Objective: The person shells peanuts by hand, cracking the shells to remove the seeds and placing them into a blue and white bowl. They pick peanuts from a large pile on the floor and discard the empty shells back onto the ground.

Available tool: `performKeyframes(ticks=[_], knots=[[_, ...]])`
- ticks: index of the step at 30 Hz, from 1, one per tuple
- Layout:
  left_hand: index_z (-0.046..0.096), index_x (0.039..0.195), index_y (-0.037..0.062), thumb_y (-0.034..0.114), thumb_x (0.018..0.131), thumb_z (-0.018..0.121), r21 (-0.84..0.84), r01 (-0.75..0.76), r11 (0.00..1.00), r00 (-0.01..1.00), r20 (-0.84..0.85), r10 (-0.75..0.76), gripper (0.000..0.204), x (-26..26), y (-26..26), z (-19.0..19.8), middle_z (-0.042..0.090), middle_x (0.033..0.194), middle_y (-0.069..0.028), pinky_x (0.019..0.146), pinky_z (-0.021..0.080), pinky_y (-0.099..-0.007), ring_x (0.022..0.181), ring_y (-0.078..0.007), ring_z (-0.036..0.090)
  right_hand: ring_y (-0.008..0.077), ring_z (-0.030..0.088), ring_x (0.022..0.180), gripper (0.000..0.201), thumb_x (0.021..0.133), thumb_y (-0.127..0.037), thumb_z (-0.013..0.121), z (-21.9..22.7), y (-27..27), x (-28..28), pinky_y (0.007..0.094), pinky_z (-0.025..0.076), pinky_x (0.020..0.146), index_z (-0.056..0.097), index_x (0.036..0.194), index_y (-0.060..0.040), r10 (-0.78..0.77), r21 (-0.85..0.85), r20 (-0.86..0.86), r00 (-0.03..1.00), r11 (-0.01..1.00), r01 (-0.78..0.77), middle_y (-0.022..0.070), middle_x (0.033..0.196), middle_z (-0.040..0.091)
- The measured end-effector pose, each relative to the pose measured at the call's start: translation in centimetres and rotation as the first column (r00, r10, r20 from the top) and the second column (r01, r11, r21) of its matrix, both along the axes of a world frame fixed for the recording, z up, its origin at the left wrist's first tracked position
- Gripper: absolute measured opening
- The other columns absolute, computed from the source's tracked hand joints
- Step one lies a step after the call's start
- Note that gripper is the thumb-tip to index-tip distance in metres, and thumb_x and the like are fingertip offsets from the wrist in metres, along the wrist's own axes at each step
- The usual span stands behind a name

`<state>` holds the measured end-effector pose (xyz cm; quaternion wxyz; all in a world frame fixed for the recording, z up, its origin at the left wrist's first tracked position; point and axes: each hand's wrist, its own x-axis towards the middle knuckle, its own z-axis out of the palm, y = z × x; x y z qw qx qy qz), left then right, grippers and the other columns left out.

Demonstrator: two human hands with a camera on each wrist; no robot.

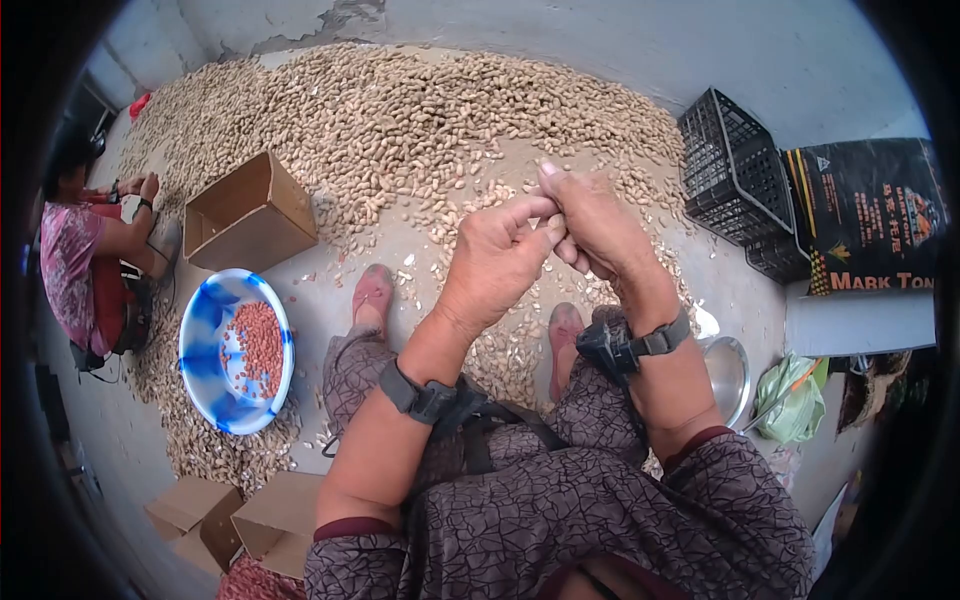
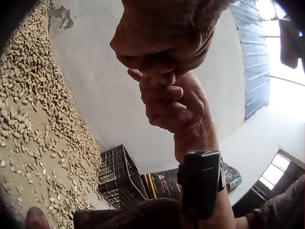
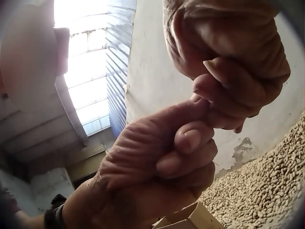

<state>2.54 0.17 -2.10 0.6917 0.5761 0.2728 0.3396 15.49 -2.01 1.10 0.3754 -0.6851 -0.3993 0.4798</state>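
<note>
My left hand [image 1: 497, 255] and right hand [image 1: 603, 220] meet in front of me, above the shell-strewn floor. The fingers of both are curled, and thumbs and fingertips press together in a pinch. A small thing between them is hidden by the fingers; I cannot tell its kind. In the left wrist view the right hand [image 2: 178, 105] comes up from below with folded fingers. From the right wrist, the left hand [image 3: 152, 157] shows its thumb reaching to the right hand's fingertips. Unshelled peanuts [image 1: 400, 120] lie in a wide heap beyond the hands.
A blue and white basin [image 1: 190, 345] with shelled red peanuts [image 1: 258, 350] stands left, near a cardboard box [image 1: 250, 225]. Black crates [image 1: 735, 165] and a black printed sack [image 1: 870, 215] are right. A metal bowl [image 1: 728, 375] sits nearby. Another person [image 1: 95, 240] squats at left.
</note>
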Motion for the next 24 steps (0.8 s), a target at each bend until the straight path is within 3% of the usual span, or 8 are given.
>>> performKeyframes(ticks=[2,3,5,7,13,15,22,24], knots=[[0.059,0.096,-0.0004,0.010,0.084,0.051,0.009,-0.024,1.000,1.000,0.008,0.024,0.017,0.0,0.2,-0.3,0.059,0.067,-0.0020,0.044,0.035,-0.0160,0.049,-0.0025,0.043,0.0050,0.041,0.032,0.039,0.090,-0.031,0.039,-0.1,0.0,-0.1,0.0170,0.029,0.027,0.055,0.075,0.0006,0.028,0.018,-0.071,0.997,0.999,-0.027,0.0023,0.049,0.049],[0.058,0.093,0.0001,0.011,0.085,0.049,-0.099,-0.022,0.995,0.998,0.064,0.029,0.016,-0.2,0.4,-0.4,0.057,0.065,-0.0015,0.043,0.035,-0.0157,0.049,-0.0026,0.043,0.0050,0.041,0.032,0.039,0.090,-0.031,0.039,0.0,-0.1,-0.2,0.0170,0.029,0.027,0.055,0.075,0.0006,0.030,0.021,-0.071,0.997,0.999,-0.028,0.0023,0.049,0.049],[0.058,0.090,0.0007,0.012,0.086,0.048,-0.201,-0.017,0.979,0.992,0.119,0.042,0.015,-0.4,0.6,-0.4,0.055,0.064,-0.0009,0.043,0.034,-0.0154,0.048,-0.0028,0.043,0.0047,0.041,0.035,0.034,0.087,-0.029,0.042,0.1,-0.3,-0.2,0.0181,0.027,0.028,0.057,0.076,-0.0006,0.055,0.106,-0.299,0.953,0.994,-0.024,0.0012,0.052,0.051],[0.056,0.086,0.0021,0.016,0.089,0.045,-0.354,0.051,0.934,0.944,0.321,0.070,0.018,-0.5,1.0,-0.5,0.053,0.062,-0.0004,0.040,0.033,-0.0146,0.047,-0.0029,0.043,0.0042,0.042,0.036,0.031,0.086,-0.027,0.044,0.7,-0.5,0.0,0.0172,0.028,0.029,0.057,0.079,-0.0002,0.104,0.154,-0.280,0.954,0.986,-0.063,0.0006,0.055,0.052],[0.054,0.086,0.0024,0.021,0.091,0.043,-0.475,-0.006,0.880,0.923,0.337,0.188,0.022,-0.2,0.8,-1.2,0.054,0.064,-0.0012,0.038,0.030,-0.0137,0.047,-0.0028,0.043,0.0024,0.047,0.049,0.021,0.079,-0.022,0.058,1.5,-0.7,-0.5,0.0143,0.032,0.038,0.058,0.085,-0.0014,0.140,0.208,-0.240,0.961,0.974,-0.090,0.0008,0.064,0.057],[0.054,0.088,0.0019,0.020,0.091,0.043,-0.463,0.048,0.885,0.907,0.392,0.156,0.022,-0.2,1.0,-1.5,0.054,0.066,-0.0015,0.039,0.030,-0.0134,0.047,-0.0027,0.043,0.0024,0.047,0.053,0.023,0.076,-0.021,0.062,1.4,-0.7,-0.5,0.0149,0.034,0.042,0.058,0.087,-0.0011,0.125,0.203,-0.135,0.983,0.975,-0.096,0.0018,0.066,0.059],[0.053,0.099,-0.0006,0.015,0.089,0.045,-0.444,0.235,0.865,0.826,0.560,0.063,0.020,-1.1,1.1,-0.9,0.054,0.073,-0.0030,0.040,0.028,-0.0139,0.051,-0.0024,0.040,0.0028,0.046,0.049,0.033,0.075,-0.024,0.065,1.1,-0.9,-0.2,0.0160,0.034,0.042,0.058,0.094,0.0019,0.097,0.296,-0.097,0.991,0.953,-0.065,0.0004,0.063,0.058],[0.053,0.098,-0.0009,0.014,0.089,0.045,-0.418,0.218,0.882,0.831,0.553,0.057,0.019,-1.1,1.3,-1.1,0.053,0.072,-0.0022,0.040,0.028,-0.0139,0.051,-0.0022,0.040,0.0021,0.044,0.047,0.038,0.074,-0.026,0.066,0.9,-0.9,-0.3,0.0160,0.033,0.041,0.057,0.097,0.0029,0.092,0.270,-0.092,0.991,0.961,-0.064,0.0000,0.062,0.058]])
